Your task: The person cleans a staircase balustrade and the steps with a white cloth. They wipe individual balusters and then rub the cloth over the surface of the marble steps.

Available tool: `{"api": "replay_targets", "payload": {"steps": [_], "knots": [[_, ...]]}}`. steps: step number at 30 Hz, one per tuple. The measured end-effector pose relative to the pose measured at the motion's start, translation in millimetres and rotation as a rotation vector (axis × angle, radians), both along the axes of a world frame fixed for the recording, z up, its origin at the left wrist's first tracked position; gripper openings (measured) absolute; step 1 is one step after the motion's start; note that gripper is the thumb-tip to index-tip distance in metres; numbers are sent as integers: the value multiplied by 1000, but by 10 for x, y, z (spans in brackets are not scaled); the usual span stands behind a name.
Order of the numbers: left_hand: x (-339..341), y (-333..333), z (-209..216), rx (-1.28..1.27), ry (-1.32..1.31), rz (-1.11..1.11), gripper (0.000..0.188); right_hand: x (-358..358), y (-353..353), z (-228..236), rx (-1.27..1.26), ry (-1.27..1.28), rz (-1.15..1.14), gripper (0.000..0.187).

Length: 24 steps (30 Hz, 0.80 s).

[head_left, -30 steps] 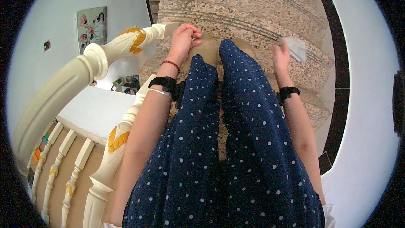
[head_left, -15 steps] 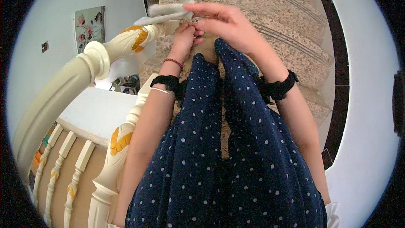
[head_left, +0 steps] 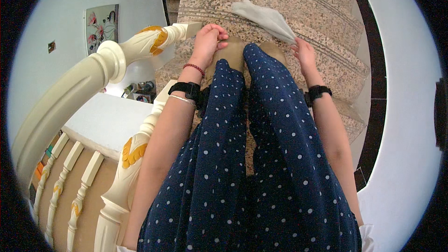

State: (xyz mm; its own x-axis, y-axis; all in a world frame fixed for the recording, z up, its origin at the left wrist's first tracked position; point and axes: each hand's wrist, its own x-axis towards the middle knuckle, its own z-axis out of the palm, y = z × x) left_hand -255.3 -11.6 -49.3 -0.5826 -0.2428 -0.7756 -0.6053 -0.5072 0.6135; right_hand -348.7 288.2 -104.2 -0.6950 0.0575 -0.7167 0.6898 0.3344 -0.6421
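Observation:
A light grey cloth (head_left: 263, 17) hangs from the fingertips of my right hand (head_left: 305, 56), pinched at one narrow end. Its wider end stretches up and to the left above the speckled stair steps. My left hand (head_left: 208, 44) holds nothing I can see; its fingers are loosely bent, with the thumb a little apart from them. It is beside the square end of a cream baluster (head_left: 151, 42) with gold leaf carving, in front of my knee. Both wrists wear black bands, and the left one also has a beaded bracelet.
Speckled stone stairs (head_left: 322, 23) with grooved edges curve around to the right, against a white wall (head_left: 410, 112) with dark skirting. On the left, a cream handrail (head_left: 60, 98) and several balusters border a drop to a lower level. My dark dotted skirt (head_left: 210, 168) covers my lap.
My right hand has moved right and down, away from my left hand, drawing the grey cloth off the baluster side and over the steps. My left hand has stayed nearly in place.

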Motion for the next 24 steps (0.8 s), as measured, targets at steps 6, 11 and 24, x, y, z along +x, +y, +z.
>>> {"api": "replay_targets", "payload": {"steps": [6, 11, 24], "knots": [[0, 9, -24, -39, -46, -36, 15, 353, 1360, -193, 347, 107, -102, 41], [-38, 64, -15, -3, -14, -15, 15, 491, 2655, -91, 855, 245, -223, 45], [-7, 20, 10, 2, -26, -21, 15, 247, 1544, -116, 745, 262, 6, 64]]}}
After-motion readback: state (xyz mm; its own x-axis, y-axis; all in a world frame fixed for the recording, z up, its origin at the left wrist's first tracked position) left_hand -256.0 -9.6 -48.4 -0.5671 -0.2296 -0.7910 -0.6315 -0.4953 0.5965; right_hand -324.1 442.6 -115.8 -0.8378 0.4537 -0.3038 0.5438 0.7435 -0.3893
